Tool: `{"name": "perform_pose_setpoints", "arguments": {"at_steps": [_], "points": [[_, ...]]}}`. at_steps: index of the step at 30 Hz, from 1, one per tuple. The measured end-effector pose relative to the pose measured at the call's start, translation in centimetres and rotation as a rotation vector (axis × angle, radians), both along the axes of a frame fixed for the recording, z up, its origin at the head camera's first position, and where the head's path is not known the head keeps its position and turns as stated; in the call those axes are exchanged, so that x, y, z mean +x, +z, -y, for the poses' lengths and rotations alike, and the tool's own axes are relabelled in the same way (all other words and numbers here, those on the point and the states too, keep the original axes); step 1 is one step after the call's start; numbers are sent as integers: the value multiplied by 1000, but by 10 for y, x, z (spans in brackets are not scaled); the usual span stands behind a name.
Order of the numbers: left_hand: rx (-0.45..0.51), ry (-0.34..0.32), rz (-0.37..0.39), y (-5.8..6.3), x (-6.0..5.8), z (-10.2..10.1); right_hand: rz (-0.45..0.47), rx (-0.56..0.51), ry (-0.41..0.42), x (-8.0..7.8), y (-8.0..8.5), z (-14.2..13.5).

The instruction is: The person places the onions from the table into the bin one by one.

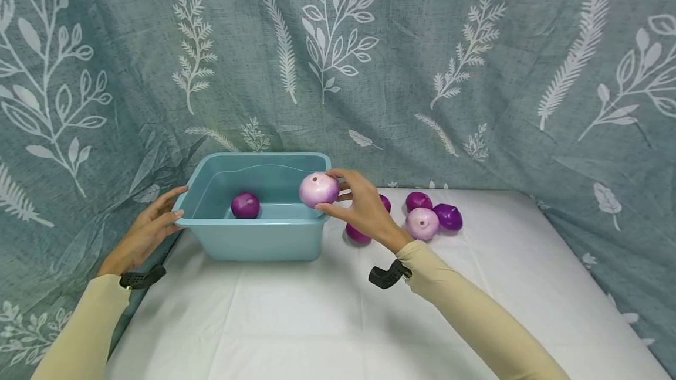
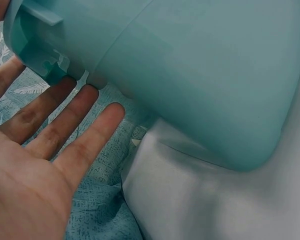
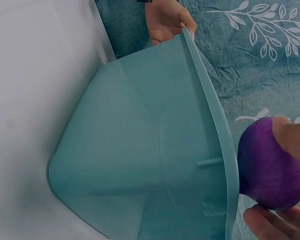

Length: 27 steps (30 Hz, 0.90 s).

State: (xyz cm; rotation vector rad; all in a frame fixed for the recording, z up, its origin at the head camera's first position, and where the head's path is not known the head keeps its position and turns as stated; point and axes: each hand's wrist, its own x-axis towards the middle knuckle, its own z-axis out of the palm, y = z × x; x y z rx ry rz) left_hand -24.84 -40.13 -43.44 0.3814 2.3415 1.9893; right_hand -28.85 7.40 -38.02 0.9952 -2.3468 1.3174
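A red onion (image 1: 319,189), pale round its root end and deep purple below, is held between the thumb and fingers of my right hand (image 1: 364,204). It is at the right rim of a blue-green plastic bin (image 1: 253,242). In the right wrist view the purple onion (image 3: 270,165) overlaps the rim's edge; I cannot tell if they touch. Inside the bin lies another red onion (image 1: 245,206). My left hand (image 1: 139,236) holds the bin's left rim. The left wrist view shows its long fingers (image 2: 82,107) under the rim, with the thumb partly cut off.
Right of the bin, several more red onions lie on the white cloth (image 1: 285,321): a pale-topped one (image 1: 422,224), a dark one (image 1: 448,217), one behind (image 1: 418,200), and others partly hidden by my right hand. A leaf-patterned curtain (image 1: 401,75) hangs behind.
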Motion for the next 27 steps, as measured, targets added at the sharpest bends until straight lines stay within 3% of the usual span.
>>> {"name": "perform_pose_setpoints", "arguments": {"at_steps": [12,27], "points": [[-3,2,-3,1,0,-2,-2,65,26,2,-8,-8],[-24,-9,0,1,2,0,35,209,-179,-7,-39,-75]]}}
